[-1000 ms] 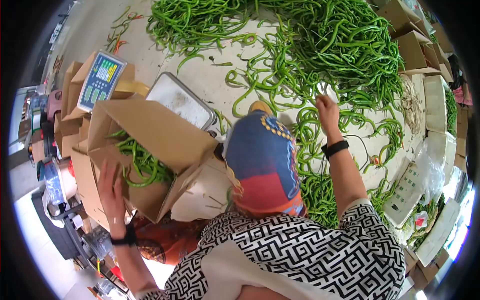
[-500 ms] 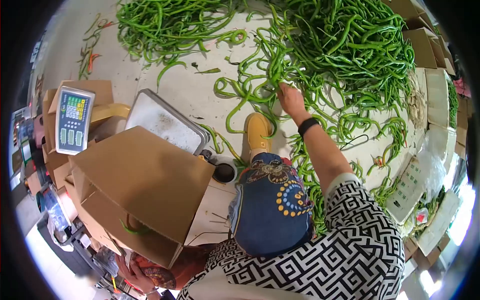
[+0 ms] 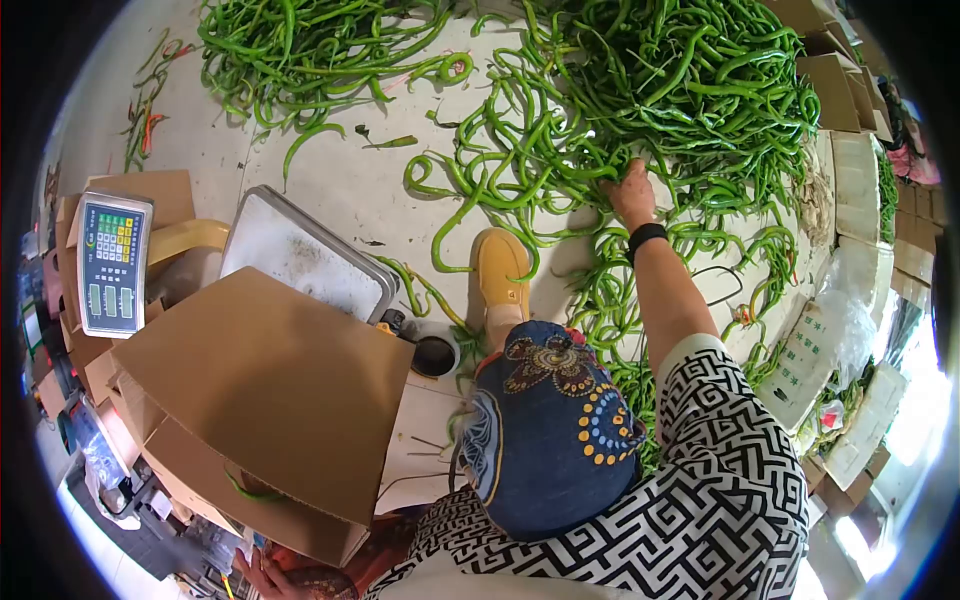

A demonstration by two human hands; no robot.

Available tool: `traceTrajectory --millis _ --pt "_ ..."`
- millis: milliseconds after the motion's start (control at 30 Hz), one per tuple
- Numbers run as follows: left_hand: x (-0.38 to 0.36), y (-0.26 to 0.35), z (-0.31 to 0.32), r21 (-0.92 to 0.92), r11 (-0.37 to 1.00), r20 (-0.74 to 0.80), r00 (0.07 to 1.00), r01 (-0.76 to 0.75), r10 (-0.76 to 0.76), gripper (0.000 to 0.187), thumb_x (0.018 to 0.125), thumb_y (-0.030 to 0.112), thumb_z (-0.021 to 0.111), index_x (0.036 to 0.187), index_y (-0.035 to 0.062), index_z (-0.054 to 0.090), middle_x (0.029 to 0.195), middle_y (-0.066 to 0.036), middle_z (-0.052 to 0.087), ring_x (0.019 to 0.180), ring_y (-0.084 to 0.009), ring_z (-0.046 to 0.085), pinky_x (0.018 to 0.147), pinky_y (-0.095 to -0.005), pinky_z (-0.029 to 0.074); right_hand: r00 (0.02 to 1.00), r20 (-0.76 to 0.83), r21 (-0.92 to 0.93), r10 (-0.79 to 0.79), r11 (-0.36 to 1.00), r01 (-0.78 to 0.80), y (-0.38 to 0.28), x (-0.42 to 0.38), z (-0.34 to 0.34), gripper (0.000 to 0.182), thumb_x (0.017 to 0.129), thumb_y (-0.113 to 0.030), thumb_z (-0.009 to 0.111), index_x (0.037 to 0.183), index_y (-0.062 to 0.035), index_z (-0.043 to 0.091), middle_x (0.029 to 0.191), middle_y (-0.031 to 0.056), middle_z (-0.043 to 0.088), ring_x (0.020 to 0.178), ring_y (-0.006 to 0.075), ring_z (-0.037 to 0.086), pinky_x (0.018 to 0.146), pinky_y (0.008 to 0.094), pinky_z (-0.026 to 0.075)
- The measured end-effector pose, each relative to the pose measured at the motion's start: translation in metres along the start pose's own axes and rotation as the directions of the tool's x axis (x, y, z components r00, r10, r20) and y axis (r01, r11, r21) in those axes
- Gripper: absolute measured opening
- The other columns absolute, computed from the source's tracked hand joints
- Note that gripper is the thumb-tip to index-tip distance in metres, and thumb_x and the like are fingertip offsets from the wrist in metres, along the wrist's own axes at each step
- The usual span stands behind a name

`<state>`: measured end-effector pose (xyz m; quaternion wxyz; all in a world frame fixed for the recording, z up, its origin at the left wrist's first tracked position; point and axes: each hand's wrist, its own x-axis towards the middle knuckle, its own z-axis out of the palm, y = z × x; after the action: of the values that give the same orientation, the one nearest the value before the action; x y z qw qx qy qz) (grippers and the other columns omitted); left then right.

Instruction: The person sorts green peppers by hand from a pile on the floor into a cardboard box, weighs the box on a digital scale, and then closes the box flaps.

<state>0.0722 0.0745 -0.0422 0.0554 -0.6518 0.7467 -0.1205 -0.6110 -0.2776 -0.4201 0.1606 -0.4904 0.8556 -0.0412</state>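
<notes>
My right hand, with a dark band at the wrist, reaches into the long green peppers scattered on the floor. Its fingers are closed on some of them, at the lower left edge of the large pepper pile. At the bottom left, my left hand is partly in view, low beside the open cardboard box. Its visible fingers are spread, with nothing seen in them. One green pepper lies in the box opening.
A metal scale platform lies behind the box, with its keypad display at the left. A dark cup stands near my yellow shoe. Another pepper pile is at the upper left. White foam boxes line the right.
My right hand has moved right along the peppers, towards the large pile. The view has shifted slightly, so the box and scale appear further left and lower.
</notes>
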Motion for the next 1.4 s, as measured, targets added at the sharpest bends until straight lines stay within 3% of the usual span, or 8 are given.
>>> traceTrajectory --millis 233,567,667,733,833,1133,1300,1400 --pt "-0.009 0.0 0.014 -0.095 0.995 -0.12 0.992 0.018 -0.03 0.055 0.091 0.046 0.035 0.114 0.0002 0.056 0.11 -0.025 0.052 0.086 -0.0361 0.059 0.062 -0.0393 0.054 0.971 0.154 -0.01 0.181 0.983 -0.182 -0.017 -0.014 0.013 0.061 0.071 -0.032 0.074 0.113 -0.0034 0.04 0.103 0.0229 0.057 0.097 0.0385 0.059 0.081 0.044 0.05" --pt "-0.033 -0.009 0.021 -0.197 0.98 -0.152 0.988 0.002 -0.032 0.037 0.094 0.025 0.049 0.117 -0.0034 0.054 0.111 -0.025 0.051 0.08 -0.0322 0.06 0.062 -0.0378 0.054 0.921 -0.33 0.264 -0.209 0.916 0.303 0.015 -0.05 -0.047 0.045 0.07 -0.012 0.069 0.106 -0.0026 0.045 0.095 0.0239 0.055 0.09 0.0405 0.054 0.078 0.0464 0.044" --pt "-0.032 -0.008 0.014 -0.34 0.936 -0.034 0.994 0.087 -0.104 0.035 0.092 0.022 0.052 0.114 -0.0056 0.054 0.104 -0.024 0.056 0.077 -0.029 0.061 0.063 -0.0364 0.053 0.971 -0.235 0.187 -0.037 0.979 0.082 0.037 -0.019 -0.068 0.046 0.064 -0.014 0.073 0.102 -0.0014 0.05 0.096 0.0213 0.056 0.089 0.0383 0.054 0.082 0.0425 0.044" --pt "-0.011 0.015 0.003 -0.606 0.31 0.419 0.625 0.733 -0.659 0.031 0.091 0.017 0.053 0.108 -0.0086 0.055 0.093 -0.021 0.061 0.073 -0.0249 0.061 0.063 -0.0347 0.052 0.988 -0.152 0.204 0.021 0.979 0.011 0.076 0.011 -0.038 0.047 0.064 -0.014 0.073 0.104 -0.0015 0.05 0.098 0.0213 0.057 0.094 0.0377 0.054 0.085 0.0417 0.044" --pt "-0.004 0.025 0.005 -0.526 0.481 0.313 0.686 0.701 -0.657 0.031 0.091 0.017 0.053 0.108 -0.009 0.054 0.092 -0.02 0.062 0.072 -0.0243 0.061 0.063 -0.0346 0.052 0.976 0.143 0.376 0.162 0.904 -0.205 0.081 0.026 -0.025 0.055 0.065 -0.015 0.074 0.112 -0.002 0.048 0.114 0.0225 0.055 0.109 0.0355 0.052 0.093 0.0393 0.042" --pt "-0.011 0.006 0.013 -0.484 0.572 0.245 0.73 0.662 -0.638 0.03 0.09 0.015 0.053 0.107 -0.0101 0.053 0.087 -0.018 0.063 0.07 -0.0225 0.06 0.063 -0.0344 0.052 0.96 -0.226 0.283 -0.162 0.933 0.224 0.019 -0.076 -0.022 0.04 0.072 -0.006 0.065 0.108 -0.0028 0.05 0.099 0.0178 0.057 0.084 0.0329 0.059 0.076 0.0401 0.049" --pt "-0.009 0.009 0.004 -0.403 0.621 0.279 0.736 0.672 -0.616 0.033 0.091 0.015 0.052 0.112 -0.0099 0.051 0.092 -0.019 0.062 0.075 -0.0225 0.06 0.064 -0.0356 0.052 0.949 -0.108 0.849 0.296 0.524 -0.067 0.054 -0.079 -0.072 0.027 0.066 -0.002 0.062 0.092 -0.0043 0.054 0.09 0.013 0.051 0.087 0.0307 0.053 0.079 0.0364 0.044" --pt "0.029 0.04 -0.008 -0.183 0.979 0.062 0.995 0.091 -0.081 0.043 0.093 0.028 0.048 0.117 -0.0081 0.049 0.104 -0.025 0.058 0.086 -0.0308 0.06 0.068 -0.041 0.052 0.898 -0.431 0.462 0.084 0.876 0.14 0.117 -0.055 -0.082 0.029 0.067 -0.004 0.062 0.094 -0.0048 0.053 0.09 0.0134 0.052 0.088 0.0316 0.053 0.078 0.0393 0.044"
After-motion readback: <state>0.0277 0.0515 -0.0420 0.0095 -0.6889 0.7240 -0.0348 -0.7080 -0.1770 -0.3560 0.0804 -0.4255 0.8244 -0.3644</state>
